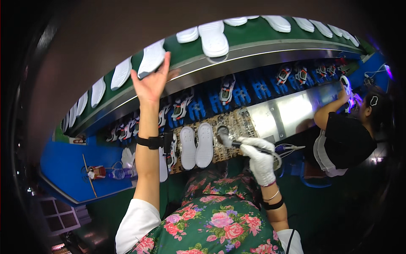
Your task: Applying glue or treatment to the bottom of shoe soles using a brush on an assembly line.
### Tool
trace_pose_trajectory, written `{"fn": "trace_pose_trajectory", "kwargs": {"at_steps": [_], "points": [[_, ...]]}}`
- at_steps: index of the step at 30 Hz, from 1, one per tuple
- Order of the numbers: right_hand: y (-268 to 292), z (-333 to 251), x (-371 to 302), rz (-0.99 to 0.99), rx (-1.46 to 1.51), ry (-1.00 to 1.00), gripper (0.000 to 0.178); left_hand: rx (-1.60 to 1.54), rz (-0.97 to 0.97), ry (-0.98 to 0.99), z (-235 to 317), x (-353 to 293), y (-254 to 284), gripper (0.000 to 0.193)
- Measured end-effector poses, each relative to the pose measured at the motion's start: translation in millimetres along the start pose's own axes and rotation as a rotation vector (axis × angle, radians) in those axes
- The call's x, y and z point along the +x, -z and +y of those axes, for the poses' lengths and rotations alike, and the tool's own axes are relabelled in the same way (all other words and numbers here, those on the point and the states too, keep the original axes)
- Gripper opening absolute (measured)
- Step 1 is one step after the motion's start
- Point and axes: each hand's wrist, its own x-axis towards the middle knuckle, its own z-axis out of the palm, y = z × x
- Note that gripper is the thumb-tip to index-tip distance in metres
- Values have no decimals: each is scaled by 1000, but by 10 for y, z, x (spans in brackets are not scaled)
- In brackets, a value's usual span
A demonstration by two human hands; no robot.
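My bare left hand (151, 82) reaches up to the belt's near edge, thumb and fingers spread on either side of a white shoe sole (152, 58); whether it touches the sole I cannot tell. In a white glove, my right hand (259, 158) is closed round the dark handle of a brush (225, 137), its bristle head over the patterned work surface (243, 122). Left of the brush, two white soles, one (188, 148) beside the other (204, 145), lie side by side. Part of another sole (163, 167) shows beyond my left forearm.
More white soles line the green conveyor belt (249, 37). Under it, blue racks (242, 96) carry several shoes (227, 89). A blue table (67, 169) with a bottle (120, 173) stands at left. At right sits a co-worker (349, 135) holding a shoe (346, 86).
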Motion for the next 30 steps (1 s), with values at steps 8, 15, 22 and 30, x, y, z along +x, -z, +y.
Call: {"fn": "trace_pose_trajectory", "kwargs": {"at_steps": [8, 15, 22, 30], "points": [[132, 138, -145, 61, -4, -64, 18, 1483, 51, -97, -825, 58, -231, 83], [183, 183, -141, 65, -11, -43, 17, 2811, -325, -294, -704, 978, -415, 88], [521, 174, -119, 105, 4, -83, 16, 2919, -379, -324, -1020, 1454, -661, 81], [700, 120, -126, 198, 85, -44, 16, 2751, -619, -219, -1788, 2775, -222, 89]]}}
